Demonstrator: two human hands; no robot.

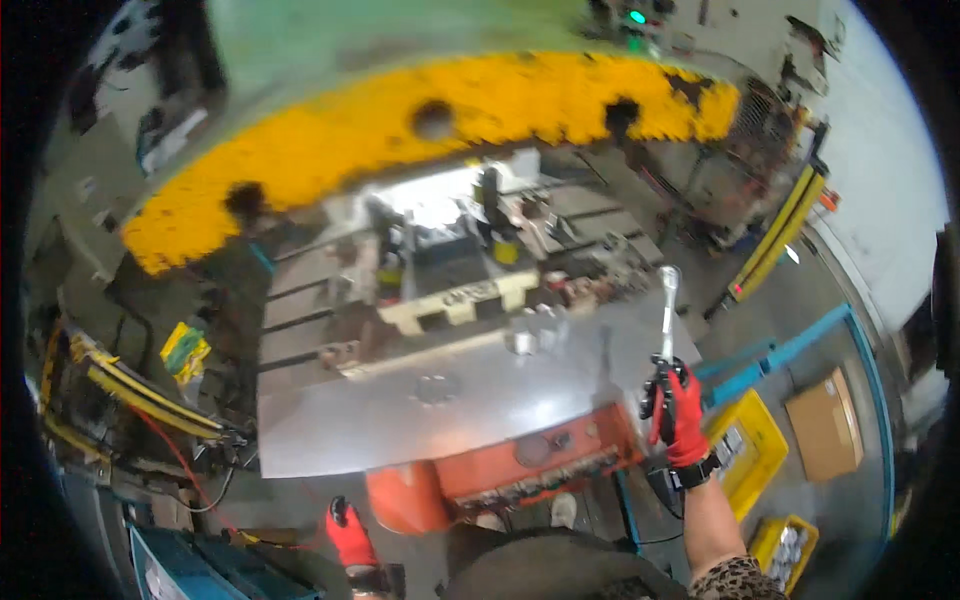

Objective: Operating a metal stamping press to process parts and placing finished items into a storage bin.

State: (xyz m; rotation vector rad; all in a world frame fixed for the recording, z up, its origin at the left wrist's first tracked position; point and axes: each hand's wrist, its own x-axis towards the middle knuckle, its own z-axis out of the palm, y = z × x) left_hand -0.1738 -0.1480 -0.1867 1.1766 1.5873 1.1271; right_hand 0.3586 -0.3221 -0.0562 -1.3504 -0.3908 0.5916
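Observation:
My right hand [680, 405], in a red glove with black on the fingers, is shut around the handle of a silver ratchet wrench [669, 315]. The wrench points away from me, its round head at the far end, over the right edge of the steel press table [330, 425]. My left hand [350, 535], gloved the same way, hangs low on the left, just left of the orange housing [410, 495]. Its fingers are small and blurred, so their grip is unclear. On the table, past the front plate, stands a die [460, 300] with a pale front bar and dark upright posts.
A yellow press beam [430, 120] spans above the die. Metal blocks [540, 330] lie on the table. Yellow guard posts [780, 230] flank it. At right are a blue rail [780, 355], yellow bins [755, 450] and a cardboard box [825, 425]; a blue cabinet [200, 565] is lower left.

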